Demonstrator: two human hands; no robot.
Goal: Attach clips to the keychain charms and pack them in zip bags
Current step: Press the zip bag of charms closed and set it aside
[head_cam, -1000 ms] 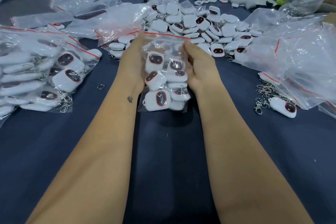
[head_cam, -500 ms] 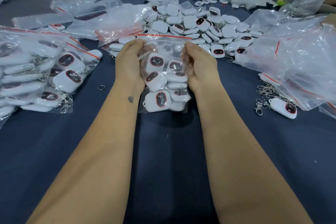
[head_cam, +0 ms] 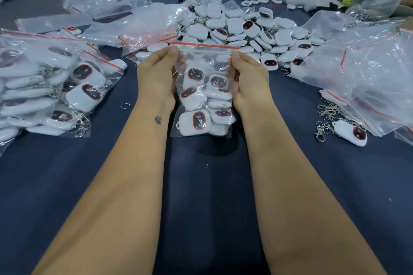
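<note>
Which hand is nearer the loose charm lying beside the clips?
Right. The right hand grips the zip bag left of the loose charm; the left hand grips the bag's far side, farther away.

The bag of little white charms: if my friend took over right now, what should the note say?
Left hand and right hand each pinch a top corner of the filled zip bag, which hangs upright over the table.
Done: packed bags piled on the left.
Left: check this bag's red strip is sealed. Loose charms lie heaped behind, and one charm with spare clips on the right.
</note>
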